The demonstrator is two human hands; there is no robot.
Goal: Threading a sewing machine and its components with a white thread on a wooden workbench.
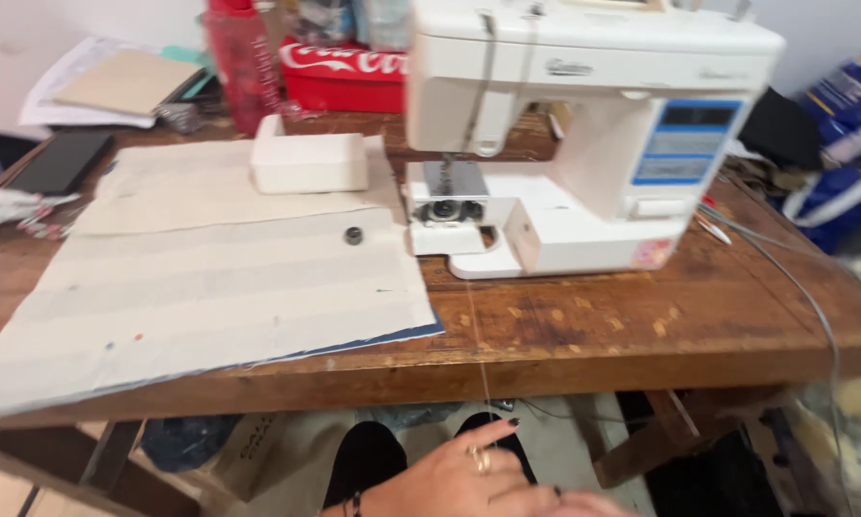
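My left hand (464, 474) sits low over my lap, below the table edge, its fingers drawn together with the forefinger stretched out and its dark-painted tip touching a thin pale thread (476, 345); there are rings on one finger and a dark band at the wrist. My right hand (589, 505) barely shows at the bottom of the view, tucked just beside the left, and I cannot tell whether it is closed or spread, or whether it has hold of the thread as well. The thread runs up from my fingertips, over the front edge of the wooden table (641, 325) and on towards the white sewing machine (584, 134), which stands on the right half of the table with its bobbin area open below the needle. Left of the machine a large piece of beige fabric (210, 297) lies flat, a blue edge peeking out beneath its near corner, and on it sit a small dark bobbin (354, 235) and, farther back, a white plastic cover piece (308, 163). At the back of the table I see a red bottle (244, 62), a red box (344, 77), some paper and cardboard (124, 81), and a black tablet (62, 161) at the left. A grey cable (785, 273) trails off the right side of the table.
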